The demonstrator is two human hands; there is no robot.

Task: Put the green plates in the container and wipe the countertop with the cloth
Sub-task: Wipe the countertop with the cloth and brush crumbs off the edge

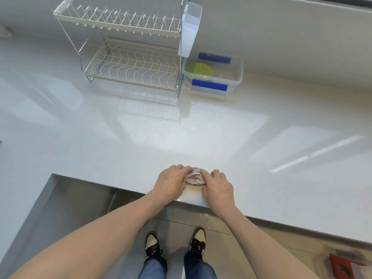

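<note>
A small pale cloth [194, 177] lies bunched on the white countertop [181, 133] close to its front edge. My left hand [171, 182] grips the cloth's left side and my right hand [218, 186] grips its right side, fingers curled over it. Far back on the counter stands a clear plastic container [235, 77] with blue clips. Green plates [199, 71] lie inside it, stacked at its left end.
A two-tier wire dish rack [128, 57] stands left of the container, with a white plastic cutlery holder [190, 29] hung on its right side. The counter's front edge runs just under my hands. My feet stand on the floor below. A red object [342, 267] lies at bottom right.
</note>
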